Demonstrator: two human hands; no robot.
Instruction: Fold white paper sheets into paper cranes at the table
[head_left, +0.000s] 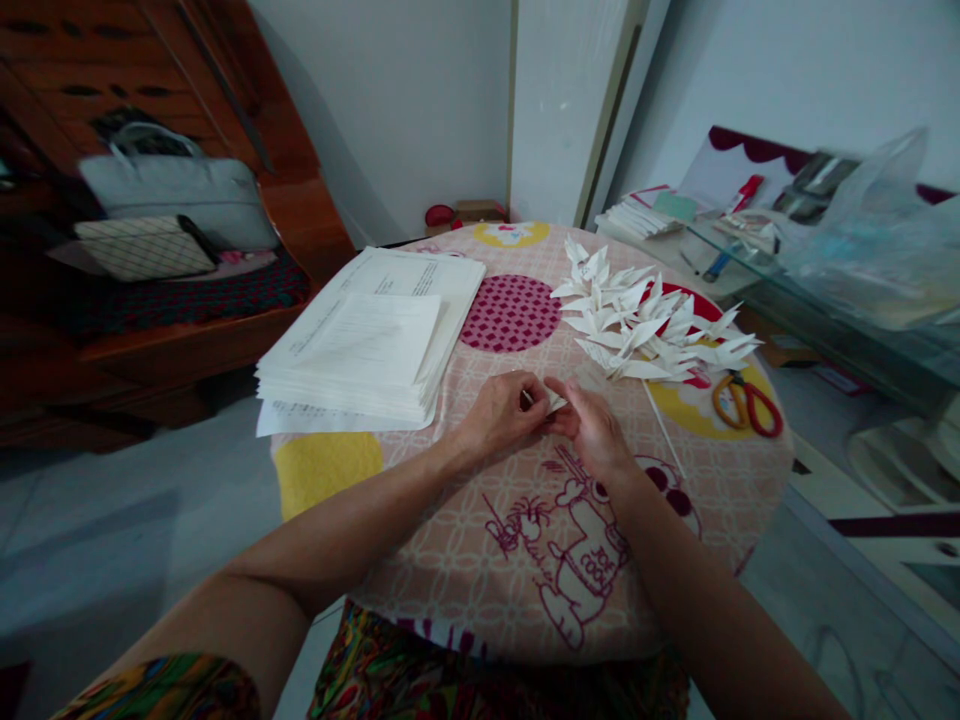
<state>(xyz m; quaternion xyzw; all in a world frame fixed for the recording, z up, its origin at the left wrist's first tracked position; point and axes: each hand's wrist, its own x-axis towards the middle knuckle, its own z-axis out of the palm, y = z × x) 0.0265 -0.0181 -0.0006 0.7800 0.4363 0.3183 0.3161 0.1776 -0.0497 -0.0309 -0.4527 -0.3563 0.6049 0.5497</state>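
Observation:
Between my two hands, over the middle of the table, is a small piece of folded white paper [555, 402]. My left hand [504, 408] is closed on its left side, fingers curled. On the other side my right hand [592, 425] pinches the same paper with thumb and fingers; much of it is hidden by the fingers. Just beyond lies a heap of folded paper cranes [637, 318], white with pointed tips. To the left of my hands rests a thick stack of printed paper [330, 370], topped by smaller cut sheets [386, 335].
A patterned cloth covers the round table [465, 560]. Scissors [748, 404] with orange and red handles lie near its right edge. A glass-topped cabinet [840, 320] with a plastic bag [862, 240] stands at right. At left, a wooden bench [300, 230] holds a grey handbag [180, 190].

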